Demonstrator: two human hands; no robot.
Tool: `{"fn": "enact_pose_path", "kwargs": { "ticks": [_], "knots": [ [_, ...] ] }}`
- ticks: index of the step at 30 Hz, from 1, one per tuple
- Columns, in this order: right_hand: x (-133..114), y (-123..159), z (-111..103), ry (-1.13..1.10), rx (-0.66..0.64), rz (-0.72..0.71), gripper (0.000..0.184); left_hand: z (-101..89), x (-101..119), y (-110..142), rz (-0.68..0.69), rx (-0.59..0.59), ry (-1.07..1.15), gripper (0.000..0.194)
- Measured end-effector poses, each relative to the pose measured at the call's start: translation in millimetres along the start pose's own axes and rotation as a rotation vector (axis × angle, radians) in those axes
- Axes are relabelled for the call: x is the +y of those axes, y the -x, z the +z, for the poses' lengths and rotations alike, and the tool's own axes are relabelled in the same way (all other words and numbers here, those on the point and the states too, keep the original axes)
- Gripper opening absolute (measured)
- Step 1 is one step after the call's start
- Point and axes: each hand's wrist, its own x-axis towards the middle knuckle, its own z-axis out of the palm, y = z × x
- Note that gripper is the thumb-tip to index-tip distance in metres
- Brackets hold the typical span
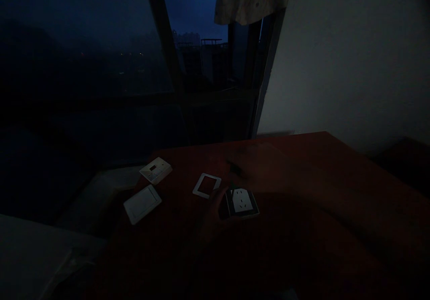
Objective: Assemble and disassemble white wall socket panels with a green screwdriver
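Observation:
My left hand (pixel 215 212) is closed around the left side of a wall socket (pixel 241 200). The socket has a white face with several slots and a dark surround, and it faces up. Above it, my right hand (pixel 260 168) reaches in from the right, dim and smeared. Its fingers are closed on a thin tool that looks like a screwdriver (pixel 232 186), with a green part showing. The tool points down at the socket's upper left side; whether it touches a screw I cannot make out. A white cover frame (pixel 200 192) lies just left of the socket.
On the left of the reddish table (pixel 298 145) are a white box-like plate (pixel 157 168) with a small dark opening and a flat white panel (pixel 143 203). Behind stand a dark window (pixel 134 67) and a hanging curtain (pixel 251 0); a pale wall (pixel 342 58) rises at right.

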Motion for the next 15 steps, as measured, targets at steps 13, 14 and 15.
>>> {"fn": "enact_pose_path", "kwargs": {
  "ticks": [13,14,15],
  "knots": [
    [1.9,1.5,1.2,-0.127,0.0,0.012,0.024,-0.9,1.4,-0.5,-0.001,-0.005,-0.002,0.085],
    [3.8,2.5,0.6,-0.215,-0.016,-0.043,0.027,-0.6,0.7,-0.3,-0.004,-0.002,-0.003,0.084],
    [5.4,3.4,-0.1,-0.283,-0.033,-0.082,0.032,-0.4,0.3,-0.1,-0.007,0.002,-0.003,0.084]
  ]
}}
